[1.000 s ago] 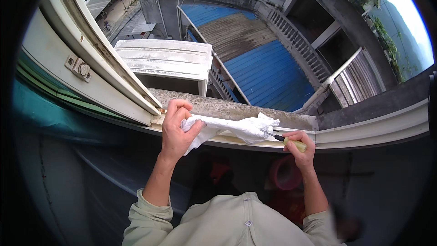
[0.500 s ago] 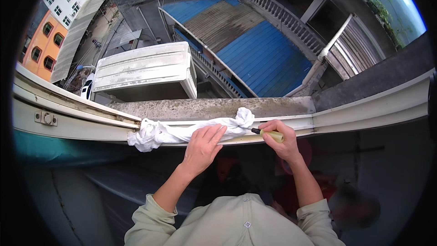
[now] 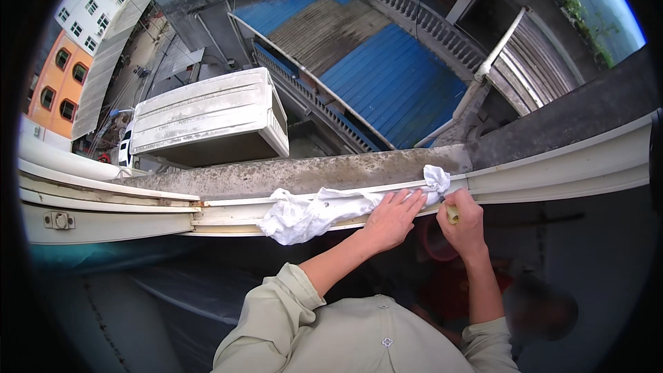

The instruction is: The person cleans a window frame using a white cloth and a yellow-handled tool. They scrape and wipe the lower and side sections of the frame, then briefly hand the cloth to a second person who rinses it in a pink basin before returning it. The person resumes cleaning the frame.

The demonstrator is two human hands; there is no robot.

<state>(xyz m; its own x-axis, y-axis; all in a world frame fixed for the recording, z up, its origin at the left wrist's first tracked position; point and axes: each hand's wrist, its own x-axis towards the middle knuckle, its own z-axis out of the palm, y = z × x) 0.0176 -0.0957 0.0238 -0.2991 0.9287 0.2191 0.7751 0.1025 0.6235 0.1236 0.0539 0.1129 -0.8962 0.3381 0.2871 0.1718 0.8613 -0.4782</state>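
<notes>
A white cloth [image 3: 297, 215] lies bunched and stretched along the white window track [image 3: 224, 213]. My left hand [image 3: 391, 222] rests flat on the cloth toward its right part, fingers stretched out and close together. Just right of it, my right hand [image 3: 467, 226] is closed round the yellowish handle of a screwdriver [image 3: 452, 215]. Its shaft is hidden by my hand and the cloth. A knotted end of the cloth sticks up beyond my right hand, near the right corner of the track.
A rough concrete ledge [image 3: 311, 174] runs outside the window, with a white air-conditioner casing [image 3: 200, 114] beyond it at left. Far below lies a blue metal roof [image 3: 394, 86]. The sliding sash frame [image 3: 110, 220] stands at left. A pinkish-red round thing [image 3: 440, 243] shows dimly below.
Both hands and the cloth have moved right along the track, the cloth's left end with them. The screwdriver's handle now points toward me, its dark collar no longer showing. The view has shifted slightly.
</notes>
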